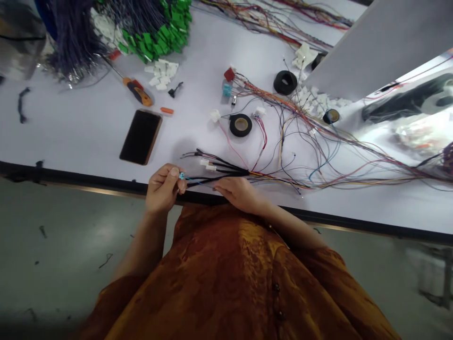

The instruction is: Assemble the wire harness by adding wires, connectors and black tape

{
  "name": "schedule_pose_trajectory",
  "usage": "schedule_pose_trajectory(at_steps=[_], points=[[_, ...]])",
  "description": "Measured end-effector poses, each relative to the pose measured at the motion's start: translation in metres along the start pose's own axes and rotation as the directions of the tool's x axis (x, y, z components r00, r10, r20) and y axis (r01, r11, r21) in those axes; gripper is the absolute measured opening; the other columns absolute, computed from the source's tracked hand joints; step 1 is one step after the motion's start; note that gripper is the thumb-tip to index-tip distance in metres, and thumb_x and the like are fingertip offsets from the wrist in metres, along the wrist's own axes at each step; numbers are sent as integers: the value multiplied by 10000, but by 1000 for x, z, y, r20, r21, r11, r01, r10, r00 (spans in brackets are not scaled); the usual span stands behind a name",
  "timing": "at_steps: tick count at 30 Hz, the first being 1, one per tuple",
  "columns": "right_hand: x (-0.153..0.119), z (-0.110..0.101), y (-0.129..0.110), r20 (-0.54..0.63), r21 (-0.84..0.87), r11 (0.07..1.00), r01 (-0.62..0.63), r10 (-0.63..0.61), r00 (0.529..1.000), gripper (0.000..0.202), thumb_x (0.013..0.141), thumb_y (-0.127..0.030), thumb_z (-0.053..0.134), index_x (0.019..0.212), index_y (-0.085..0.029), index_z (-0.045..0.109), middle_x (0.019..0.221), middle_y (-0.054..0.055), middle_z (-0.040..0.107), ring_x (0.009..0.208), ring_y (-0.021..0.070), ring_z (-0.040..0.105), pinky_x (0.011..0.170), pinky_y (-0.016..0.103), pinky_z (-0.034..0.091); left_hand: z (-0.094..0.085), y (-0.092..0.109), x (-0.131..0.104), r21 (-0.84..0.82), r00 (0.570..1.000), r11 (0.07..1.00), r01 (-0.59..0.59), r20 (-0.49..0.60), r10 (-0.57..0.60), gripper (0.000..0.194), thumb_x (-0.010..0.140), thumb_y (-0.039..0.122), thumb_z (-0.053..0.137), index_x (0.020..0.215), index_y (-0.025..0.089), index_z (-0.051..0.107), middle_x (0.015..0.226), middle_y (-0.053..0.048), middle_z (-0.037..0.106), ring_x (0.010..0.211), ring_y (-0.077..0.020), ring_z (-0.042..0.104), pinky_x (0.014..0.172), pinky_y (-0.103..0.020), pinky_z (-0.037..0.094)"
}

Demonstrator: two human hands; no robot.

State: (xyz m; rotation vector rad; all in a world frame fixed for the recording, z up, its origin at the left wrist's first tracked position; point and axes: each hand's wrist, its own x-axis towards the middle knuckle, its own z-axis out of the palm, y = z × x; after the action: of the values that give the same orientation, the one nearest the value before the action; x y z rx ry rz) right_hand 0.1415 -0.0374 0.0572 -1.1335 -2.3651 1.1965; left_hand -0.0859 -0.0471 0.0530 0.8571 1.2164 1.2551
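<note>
Wire harness [244, 172] appears partly finished: black-sleeved branches [228, 165] carry white connectors [211, 168], long strands [274, 97] lie loose; left hand [163, 190] pinches blue connector [181, 175], right hand [242, 193] unclear in grip.

Small light-blue connector [181, 175] pinched in left hand [163, 189], thin blue wire [194, 180] trailing right; black-sleeved branches [232, 166] beside.

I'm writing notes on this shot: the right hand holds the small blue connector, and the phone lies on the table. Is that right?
Not quite: the head view shows the left hand holding the small blue connector, not the right hand. The phone does lie on the table.
</note>
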Motion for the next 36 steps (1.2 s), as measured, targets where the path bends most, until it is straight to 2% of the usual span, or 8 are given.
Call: schedule_pose_trajectory(at_steps=[5,12,17,21,23,25,29,36], points=[[-33,-35,42,-88,30,985,-172,174,981,256,989,-276,483,899,-205,713,874,46,732,802,180,656,716,284,437,7,-2,11,-161,997,985,62,45,-55,401,748,460,813,669,186,532,460,58,366,448,-72,383,473,-206,383],[-71,-62,72,-414,-32,929,-370,324,851,193,953,-278,536,884,-215,706,857,56,687,777,191,623,713,304,427,6,-8,22,-88,999,995,43,-5,-43,368,750,447,789,663,189,543,472,54,341,475,-90,383,533,-248,419],[-37,-51,57,-369,-86,970,-226,180,912,207,961,-259,528,925,-203,724,928,77,652,862,198,624,765,313,450,-6,-15,15,177,997,982,-69,-5,71,265,866,420,680,751,181,673,552,1,529,519,-106,462,524,-237,395],[7,-41,49,-239,-187,949,-253,206,949,160,931,-260,572,953,-209,722,1002,78,654,822,186,604,685,302,415,5,-20,7,450,987,880,-155,102,122,232,936,379,571,849,198,687,724,-28,669,561,-128,555,563,-265,472],[23,-38,50,-177,-242,929,-281,242,954,119,896,-241,602,915,-196,711,996,82,655,813,190,591,661,301,394,18,-27,8,550,954,781,-294,221,204,225,961,355,521,876,209,669,893,-50,729,741,-169,670,770,-338,552],[33,-37,55,-129,-238,932,-274,250,960,88,868,-199,599,839,-184,681,940,77,656,820,192,585,675,300,395,33,-37,13,614,887,647,-451,386,252,224,974,329,483,869,218,647,954,-58,744,1028,-226,693,1040,-450,483],[33,-42,71,-181,-37,967,-254,243,953,89,840,-145,547,774,-195,578,851,49,664,778,168,590,700,289,427,48,-57,23,650,796,474,-594,560,229,264,998,316,428,848,217,622,932,-89,740,1135,-251,658,1122,-501,411],[18,-50,95,-284,591,766,-251,489,825,147,811,-191,561,897,-259,464,670,-76,616,400,67,448,408,199,322,40,-72,20,639,790,474,-606,554,263,267,1004,356,438,903,202,632,942,-111,706,954,-247,643,907,-426,503]])
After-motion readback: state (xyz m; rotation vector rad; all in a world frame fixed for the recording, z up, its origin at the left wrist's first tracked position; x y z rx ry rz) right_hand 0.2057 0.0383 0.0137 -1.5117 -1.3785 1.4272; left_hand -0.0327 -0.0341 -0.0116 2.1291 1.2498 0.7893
